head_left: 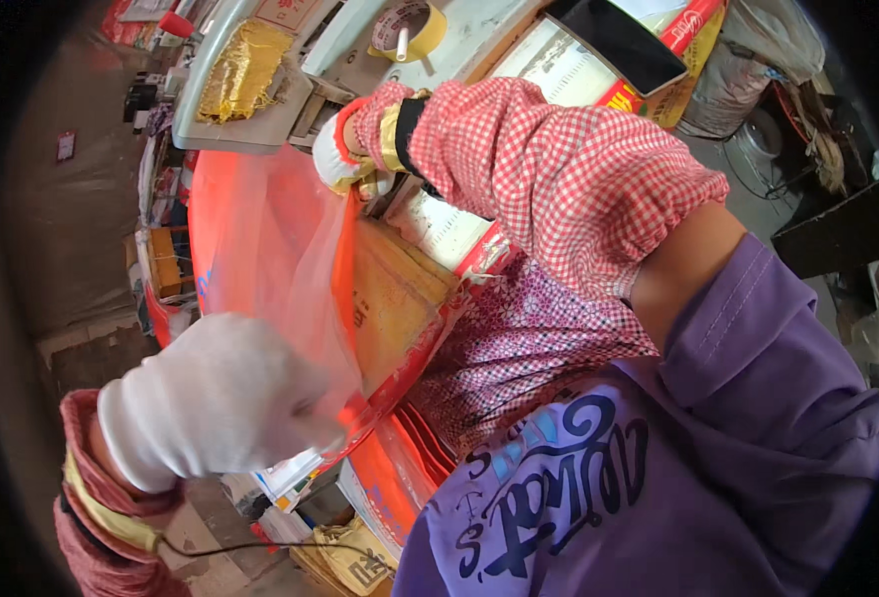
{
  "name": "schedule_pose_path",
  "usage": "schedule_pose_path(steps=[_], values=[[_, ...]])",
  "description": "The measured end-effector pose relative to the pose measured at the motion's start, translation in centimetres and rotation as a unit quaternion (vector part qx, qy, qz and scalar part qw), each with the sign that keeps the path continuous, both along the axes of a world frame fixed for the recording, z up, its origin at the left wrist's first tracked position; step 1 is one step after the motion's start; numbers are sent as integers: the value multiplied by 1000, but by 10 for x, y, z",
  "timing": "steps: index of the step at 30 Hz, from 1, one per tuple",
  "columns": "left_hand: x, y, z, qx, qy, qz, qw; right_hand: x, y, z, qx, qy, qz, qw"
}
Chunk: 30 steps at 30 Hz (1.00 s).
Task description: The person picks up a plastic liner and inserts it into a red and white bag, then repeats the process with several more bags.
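Stretching in loose folds across the left of the scene, 1 orange plastic sheet (pixel 225 209) with a translucent layer runs between 2 gloved hands and partly covers the tan surface (pixel 395 289). The left hand (pixel 222 398) is at the sheet's near side, its fingers curled and blurred; I cannot tell whether its grip has closed on the plastic. The right hand (pixel 336 154) is at the far edge, just beside the pale machine (pixel 199 114), fingers bent; whether they pinch the sheet I cannot tell either. Far off, 1 yellow tape roll (pixel 428 42) has 1 white stick (pixel 403 42) in its ring. At far right is 1 greyish plastic bag (pixel 723 95), contents unclear. The machine carries 1 yellow woven patch (pixel 245 72).
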<state>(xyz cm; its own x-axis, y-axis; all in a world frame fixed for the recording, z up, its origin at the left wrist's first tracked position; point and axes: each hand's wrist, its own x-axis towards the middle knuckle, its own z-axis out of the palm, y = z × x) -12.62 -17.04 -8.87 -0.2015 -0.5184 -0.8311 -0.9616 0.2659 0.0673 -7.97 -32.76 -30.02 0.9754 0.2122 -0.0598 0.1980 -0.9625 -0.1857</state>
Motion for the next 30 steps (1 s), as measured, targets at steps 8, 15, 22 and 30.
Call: schedule_pose_path(steps=[8, 15, 22, 30], values=[[-12, 40, 7, 170, -250, -31, 953, 7, 22, -12, 51, -15, -94, 994], [-66, 57, -89, 90, 124, -187, 970, -27, 90, -26, 225, -166, -214, 936], [-75, 29, -45, 235, 43, -153, 959, -92, 148, -29, -127, -322, -467, 814], [-71, 41, -48, 196, 66, -74, 976, 20, 116, -66, -57, -276, -494, 822]])
